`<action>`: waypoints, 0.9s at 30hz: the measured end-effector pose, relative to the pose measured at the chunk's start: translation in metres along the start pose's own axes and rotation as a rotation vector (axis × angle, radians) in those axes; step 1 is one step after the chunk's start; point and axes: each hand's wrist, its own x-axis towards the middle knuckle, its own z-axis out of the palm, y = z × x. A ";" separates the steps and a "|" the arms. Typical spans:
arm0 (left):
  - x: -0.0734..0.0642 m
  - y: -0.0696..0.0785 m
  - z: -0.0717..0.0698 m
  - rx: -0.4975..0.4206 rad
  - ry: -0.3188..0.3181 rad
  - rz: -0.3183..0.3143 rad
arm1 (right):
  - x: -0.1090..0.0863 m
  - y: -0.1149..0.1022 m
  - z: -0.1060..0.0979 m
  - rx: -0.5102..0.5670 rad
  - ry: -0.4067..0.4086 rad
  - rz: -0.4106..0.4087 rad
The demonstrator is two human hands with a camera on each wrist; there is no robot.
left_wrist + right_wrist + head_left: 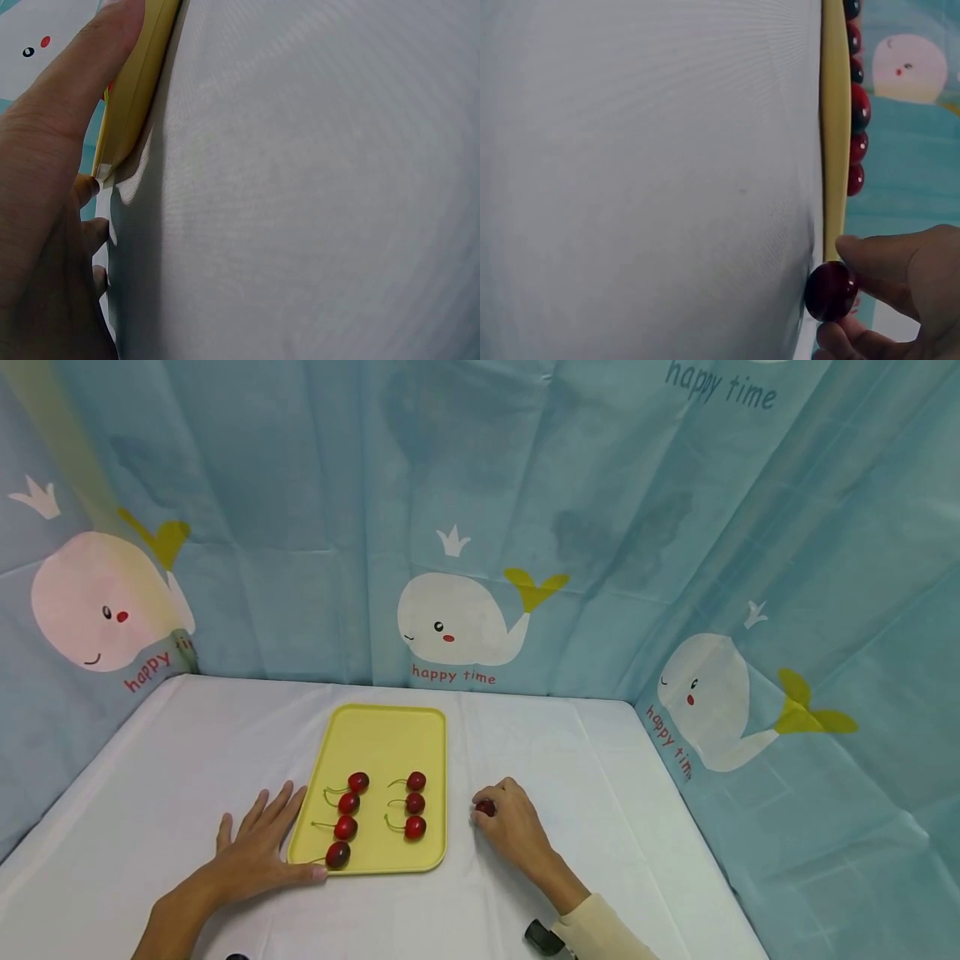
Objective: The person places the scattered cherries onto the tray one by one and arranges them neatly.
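A yellow tray (386,739) lies on the white table with two columns of dark red cherries on it. The left column, with its lowest cherry (338,855), holds several; the right column, with its middle cherry (415,803), holds three, stems pointing left. My left hand (258,852) spreads its fingers at the tray's lower left corner, the thumb along the near rim. To the right of the tray, my right hand (513,827) pinches a single cherry (831,292) between thumb and fingers, at or just above the cloth. Whether this cherry has a stem is hidden.
White cloth (585,777) covers the table around the tray. A blue curtain (300,568) printed with whales rises at the back and both sides. A small dark object (543,937) sits by the right sleeve.
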 end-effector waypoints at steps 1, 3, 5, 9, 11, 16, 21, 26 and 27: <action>0.000 0.000 0.000 0.000 -0.001 -0.002 | 0.000 0.000 0.000 -0.001 0.002 -0.006; 0.000 0.000 0.000 -0.001 -0.001 -0.004 | -0.001 0.001 0.000 -0.006 0.008 -0.019; 0.000 0.000 -0.001 -0.004 -0.001 -0.004 | -0.001 0.001 0.000 0.002 0.014 -0.018; 0.000 0.000 -0.001 -0.007 -0.003 0.003 | -0.001 0.001 0.000 0.015 0.023 -0.010; 0.000 0.001 -0.001 -0.008 -0.003 0.004 | -0.001 0.002 0.000 0.007 0.025 -0.002; 0.000 0.001 -0.001 -0.013 -0.001 0.005 | -0.003 0.005 -0.001 0.014 0.028 -0.001; -0.001 0.001 -0.001 -0.015 0.001 0.006 | -0.004 0.007 -0.002 0.101 0.022 0.015; -0.001 0.001 -0.001 -0.008 0.003 0.007 | -0.005 0.008 -0.004 0.172 0.012 0.036; -0.001 0.001 -0.001 -0.009 0.004 0.009 | -0.005 0.007 -0.004 0.186 0.012 0.036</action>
